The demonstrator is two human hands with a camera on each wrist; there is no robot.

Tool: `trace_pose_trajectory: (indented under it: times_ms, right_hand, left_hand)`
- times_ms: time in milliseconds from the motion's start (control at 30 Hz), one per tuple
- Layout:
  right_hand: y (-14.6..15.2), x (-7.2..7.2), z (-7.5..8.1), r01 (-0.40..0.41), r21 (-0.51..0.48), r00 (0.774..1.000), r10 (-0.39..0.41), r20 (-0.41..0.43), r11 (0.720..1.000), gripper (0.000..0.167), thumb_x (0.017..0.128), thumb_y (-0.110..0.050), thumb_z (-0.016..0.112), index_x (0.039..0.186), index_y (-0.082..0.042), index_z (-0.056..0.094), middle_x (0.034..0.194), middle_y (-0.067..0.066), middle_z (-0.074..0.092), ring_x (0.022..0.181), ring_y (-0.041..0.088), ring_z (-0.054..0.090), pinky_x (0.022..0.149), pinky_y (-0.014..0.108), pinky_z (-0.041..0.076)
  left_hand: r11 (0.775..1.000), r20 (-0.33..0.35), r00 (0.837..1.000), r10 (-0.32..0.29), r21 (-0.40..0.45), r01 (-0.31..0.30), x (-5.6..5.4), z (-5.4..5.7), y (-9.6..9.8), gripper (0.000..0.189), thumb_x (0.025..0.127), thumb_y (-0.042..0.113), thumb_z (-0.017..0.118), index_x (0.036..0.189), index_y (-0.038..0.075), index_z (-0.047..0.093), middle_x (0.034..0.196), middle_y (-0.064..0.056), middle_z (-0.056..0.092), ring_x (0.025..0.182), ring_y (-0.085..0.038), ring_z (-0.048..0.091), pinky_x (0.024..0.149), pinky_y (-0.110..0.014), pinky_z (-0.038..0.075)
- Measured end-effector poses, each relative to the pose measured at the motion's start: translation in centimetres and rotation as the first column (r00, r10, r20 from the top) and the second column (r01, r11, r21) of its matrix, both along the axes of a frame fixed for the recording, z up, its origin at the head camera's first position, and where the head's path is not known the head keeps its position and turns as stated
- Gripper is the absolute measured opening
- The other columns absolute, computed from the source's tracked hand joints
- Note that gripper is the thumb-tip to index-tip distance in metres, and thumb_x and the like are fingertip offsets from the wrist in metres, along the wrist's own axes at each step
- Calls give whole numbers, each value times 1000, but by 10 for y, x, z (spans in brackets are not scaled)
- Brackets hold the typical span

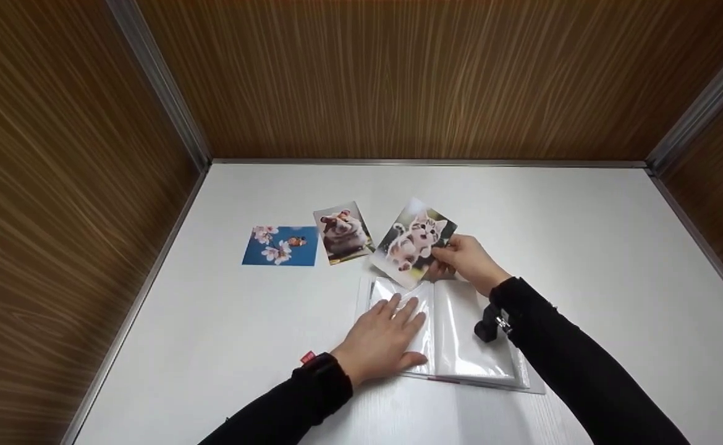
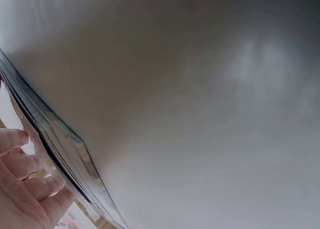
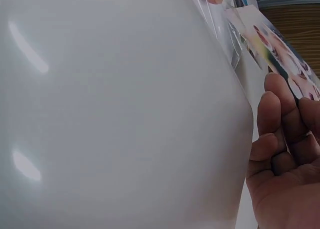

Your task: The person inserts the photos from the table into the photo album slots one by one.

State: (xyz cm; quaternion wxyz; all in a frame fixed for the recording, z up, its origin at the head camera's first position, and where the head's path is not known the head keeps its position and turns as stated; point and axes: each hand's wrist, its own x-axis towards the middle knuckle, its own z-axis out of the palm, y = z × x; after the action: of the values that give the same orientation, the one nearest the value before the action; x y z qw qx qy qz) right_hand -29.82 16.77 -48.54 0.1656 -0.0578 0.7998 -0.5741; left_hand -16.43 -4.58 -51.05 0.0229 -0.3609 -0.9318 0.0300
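Note:
My right hand [image 1: 473, 262] pinches a kitten photo [image 1: 410, 238] by its right edge, thumb on the picture side. The photo is tilted over the top edge of an open photo album [image 1: 469, 334] with clear plastic sleeves. In the right wrist view, the photo [image 3: 287, 56] sits between thumb and fingers, beside the white album page [image 3: 125, 109]. My left hand [image 1: 380, 340] rests on the album's left page, fingers spread and pointing up the page. From the left wrist, the album's stacked page edges [image 2: 65, 139] show next to my fingers [image 2: 50, 189].
A hamster photo [image 1: 343, 235] lies on the white table [image 1: 262, 334] just left of the kitten photo. Farther left is a blue photo with blossoms and a butterfly [image 1: 300, 253]. Wood-grain panels [image 1: 423, 80] stand around the back and sides of the table.

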Motion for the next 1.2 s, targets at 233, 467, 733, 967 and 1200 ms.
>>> trace_pose_trajectory:
  times_ms: [233,467,733,967,1200]
  right_hand:
    - [5,-1,3,-32,18,998,31,61,999,23,96,-11,57,108,9,58,69,2,68,61,9,61,57,20,49]
    - [9,-9,5,-73,123,996,66,61,990,25,98,-12,53,113,7,56,76,0,61,68,12,57,63,24,49]
    - [5,-16,14,-191,158,981,182,69,969,24,99,-10,48,115,7,55,83,4,66,71,14,62,71,31,54]
    - [-4,-22,18,-240,261,970,239,37,935,23,98,-8,49,114,7,55,82,10,67,67,15,63,68,34,55]
    - [-5,-26,23,-239,374,963,269,-29,896,22,98,-9,51,113,6,57,85,14,68,67,15,63,66,31,53]
  left_hand:
    - [1000,-8,1000,5,-20,-5,1,-1,-1,76,93,69,33,150,19,37,158,-7,30,144,-35,29,116,-45,30]
    - [1000,-10,1000,2,-24,-2,1,-3,-2,74,95,68,30,152,20,33,159,-6,27,145,-36,27,117,-46,27]
    - [999,2,1000,3,-35,-3,1,-3,-2,74,95,68,28,152,21,31,160,-5,25,145,-36,26,117,-46,27]
    - [999,7,1000,4,-41,-4,1,-2,-2,75,95,68,27,153,21,30,161,-6,24,145,-37,25,118,-47,26]
    - [999,-7,1000,-4,-52,3,1,-3,-3,74,95,68,26,153,22,29,161,-6,24,145,-37,26,117,-47,27]
